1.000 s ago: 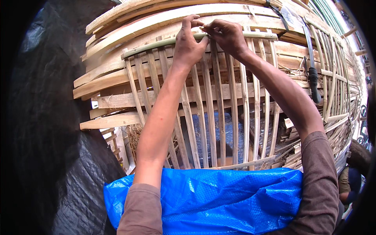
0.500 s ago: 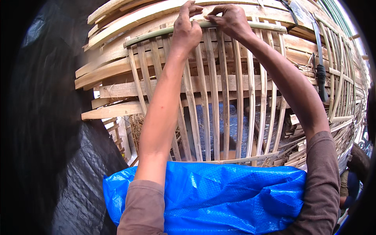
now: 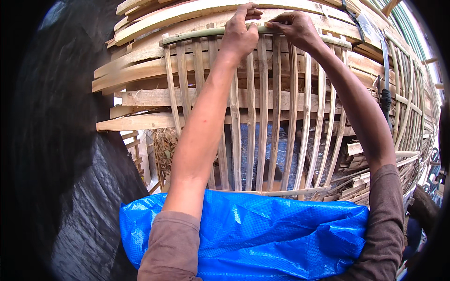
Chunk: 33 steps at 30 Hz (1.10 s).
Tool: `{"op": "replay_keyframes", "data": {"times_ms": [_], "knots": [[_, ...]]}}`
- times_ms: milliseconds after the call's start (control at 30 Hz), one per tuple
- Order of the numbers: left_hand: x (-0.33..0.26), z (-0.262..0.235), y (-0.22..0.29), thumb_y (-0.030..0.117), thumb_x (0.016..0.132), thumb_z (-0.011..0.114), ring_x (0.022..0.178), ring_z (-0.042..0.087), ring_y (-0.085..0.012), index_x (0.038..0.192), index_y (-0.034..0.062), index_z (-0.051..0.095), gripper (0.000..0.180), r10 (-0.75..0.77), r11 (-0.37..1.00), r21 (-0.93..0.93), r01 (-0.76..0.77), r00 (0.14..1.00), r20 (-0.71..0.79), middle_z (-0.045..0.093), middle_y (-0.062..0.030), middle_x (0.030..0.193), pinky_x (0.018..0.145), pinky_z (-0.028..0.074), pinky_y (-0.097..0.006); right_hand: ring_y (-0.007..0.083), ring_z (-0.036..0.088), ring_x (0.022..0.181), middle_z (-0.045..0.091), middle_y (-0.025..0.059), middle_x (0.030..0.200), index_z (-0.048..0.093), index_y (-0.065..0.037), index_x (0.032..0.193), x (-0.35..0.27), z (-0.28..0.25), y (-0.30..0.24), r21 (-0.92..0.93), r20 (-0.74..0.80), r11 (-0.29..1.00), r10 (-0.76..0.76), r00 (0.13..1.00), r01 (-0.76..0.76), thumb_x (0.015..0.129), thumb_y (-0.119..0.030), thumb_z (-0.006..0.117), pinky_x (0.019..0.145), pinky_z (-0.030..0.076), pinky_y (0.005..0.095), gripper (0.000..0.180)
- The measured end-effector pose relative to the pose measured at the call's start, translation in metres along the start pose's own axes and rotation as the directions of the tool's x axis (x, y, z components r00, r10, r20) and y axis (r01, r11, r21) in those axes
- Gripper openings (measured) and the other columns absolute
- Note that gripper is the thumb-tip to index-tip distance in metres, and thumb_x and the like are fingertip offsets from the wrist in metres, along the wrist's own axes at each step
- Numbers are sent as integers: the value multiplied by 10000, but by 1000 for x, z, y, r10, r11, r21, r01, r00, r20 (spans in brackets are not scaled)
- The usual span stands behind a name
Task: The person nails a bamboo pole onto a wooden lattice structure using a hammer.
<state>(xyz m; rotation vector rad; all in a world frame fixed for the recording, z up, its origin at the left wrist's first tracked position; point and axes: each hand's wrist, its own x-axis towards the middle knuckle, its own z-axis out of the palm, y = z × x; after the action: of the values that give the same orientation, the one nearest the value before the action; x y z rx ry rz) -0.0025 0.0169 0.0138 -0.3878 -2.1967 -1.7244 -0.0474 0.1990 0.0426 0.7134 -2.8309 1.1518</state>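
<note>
A frame of upright bamboo slats point(image 3: 262, 126) stands in front of me, capped by a green bamboo rail point(image 3: 192, 35) along its far edge. My left hand point(image 3: 240, 33) grips that rail near its middle, thumb over the top. My right hand point(image 3: 294, 29) pinches the rail just to the right of it, fingertips almost touching the left hand. Both forearms reach out over the slats. A blue woven plastic sheet point(image 3: 262, 239) covers my lap at the frame's near edge.
Behind the frame lies a stack of split bamboo planks point(image 3: 140, 100). Black plastic sheeting point(image 3: 70, 164) fills the left side. More curved bamboo strips point(image 3: 412, 98) and a dark strap point(image 3: 385, 100) are at the right. Dry straw point(image 3: 164, 145) shows under the planks.
Both hands have slid up along with the top rail toward the upper edge of the view; the frame appears larger and closer. The grip stays the same.
</note>
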Motion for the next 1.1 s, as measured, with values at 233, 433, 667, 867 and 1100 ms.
{"op": "replay_keyframes", "data": {"times_ms": [233, 433, 667, 867, 1100], "knots": [[2, -2, 1, -28, 868, 402, 1157, 617, -322, 1335, -39, 458, 470, -26, 997, 68, 30, 998, -64, 634, -212, 1216, 1009, 487, -389, 127, 663, 815, 734, 63, 902, 759, -31, 1027, 8, -5, -4, -73, 78, 991, 121, 990, -116, 895, -329, 744, 764, 515, 294, 326], [5, 1, -2, -23, 871, 437, 1143, 628, -308, 1308, -5, 498, 442, -7, 1000, 6, 7, 1000, -29, 644, -204, 1195, 985, 504, -380, 139, 654, 653, 716, 90, 741, 751, 33, 939, 23, -19, 0, 180, 254, 939, 242, 936, -292, 857, -247, 755, 594, 523, 283, 292], [1, -1, -5, 7, 867, 524, 1138, 631, -263, 1306, 25, 514, 439, 13, 995, 95, -8, 999, -48, 653, -166, 1181, 982, 502, -365, 136, 641, 674, 706, 82, 767, 741, 22, 938, 7, -18, -21, 240, 46, 930, 275, 960, -278, 883, -282, 737, 621, 532, 307, 309], [-1, 1, -1, 15, 866, 545, 1188, 603, -222, 1310, 18, 510, 445, 18, 1000, 25, -17, 1000, -10, 649, -128, 1217, 1055, 447, -355, 134, 645, 852, 699, 28, 943, 767, -59, 987, -14, 0, 5, -56, -284, 963, -268, 921, 263, 886, -240, 757, 749, 506, 281, 207], [-2, 4, 1, 25, 865, 588, 1134, 634, -231, 1292, 50, 540, 430, 29, 999, 40, -28, 999, -37, 671, -127, 1156, 1019, 475, -359, 116, 600, 809, 681, 30, 926, 755, -40, 959, -11, 9, 4, -48, -263, 973, -231, 937, 226, 872, -242, 771, 731, 497, 267, 221]]}}
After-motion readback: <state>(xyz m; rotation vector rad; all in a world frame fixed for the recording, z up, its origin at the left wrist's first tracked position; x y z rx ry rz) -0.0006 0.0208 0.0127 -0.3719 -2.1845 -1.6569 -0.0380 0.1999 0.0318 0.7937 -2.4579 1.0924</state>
